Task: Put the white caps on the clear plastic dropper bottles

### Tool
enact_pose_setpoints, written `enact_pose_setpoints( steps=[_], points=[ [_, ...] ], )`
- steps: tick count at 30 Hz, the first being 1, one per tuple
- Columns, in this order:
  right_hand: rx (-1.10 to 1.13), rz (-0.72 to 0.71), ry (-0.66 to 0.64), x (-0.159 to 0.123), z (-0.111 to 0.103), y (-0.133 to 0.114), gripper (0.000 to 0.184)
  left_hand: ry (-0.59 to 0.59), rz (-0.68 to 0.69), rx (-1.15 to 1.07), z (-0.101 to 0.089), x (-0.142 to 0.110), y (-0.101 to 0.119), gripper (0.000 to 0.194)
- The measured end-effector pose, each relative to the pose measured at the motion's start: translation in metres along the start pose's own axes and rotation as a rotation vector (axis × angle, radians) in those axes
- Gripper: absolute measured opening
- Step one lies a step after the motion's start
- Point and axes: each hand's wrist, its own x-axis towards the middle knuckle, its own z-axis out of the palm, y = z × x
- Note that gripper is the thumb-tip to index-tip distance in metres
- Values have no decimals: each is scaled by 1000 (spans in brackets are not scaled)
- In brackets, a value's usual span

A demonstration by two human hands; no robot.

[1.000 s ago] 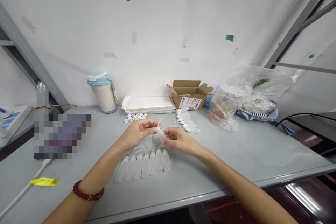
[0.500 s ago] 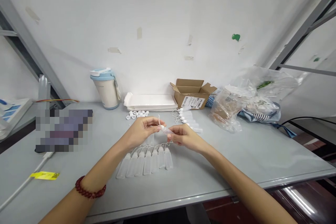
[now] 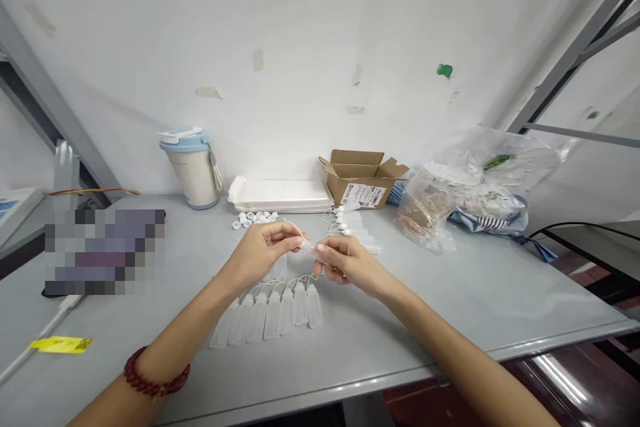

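Above the middle of the table, a small translucent plastic bottle is held between my two hands. My left hand pinches its white top end with thumb and fingers. Its body lies in the closed fingers of my right hand, which hide most of it. In front of my hands, several similar bottles lie side by side in a row, with thin white tubes curving from their tops. More such bottles lie behind my right hand. Loose white caps sit in a cluster behind my left hand.
At the back stand a cream tumbler with a blue lid, a stack of white sheets and an open cardboard box. Clear plastic bags lie to the right. A blurred-out device with a cable is on the left.
My left fingers have closed further over the bottle's top, covering the thin tube that stuck up before. The view has shifted slightly, moving the surroundings left in the picture.
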Motion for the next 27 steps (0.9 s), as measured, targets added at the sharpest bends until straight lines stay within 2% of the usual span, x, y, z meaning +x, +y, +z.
enact_pose_setpoints(
  steps=[12,16,21,27],
  points=[
    [126,110,-91,-2,-6,0,33,-121,68,29,-4,-1,3,17],
    [130,115,-82,-2,-5,1,33,-155,8,12,-5,-3,3,21],
    [113,121,-92,-1,-3,4,32,-133,-55,49,-4,-3,4,19],
    [92,110,-70,3,-4,5,31,-206,-176,73,-3,-2,4,29]
  ],
)
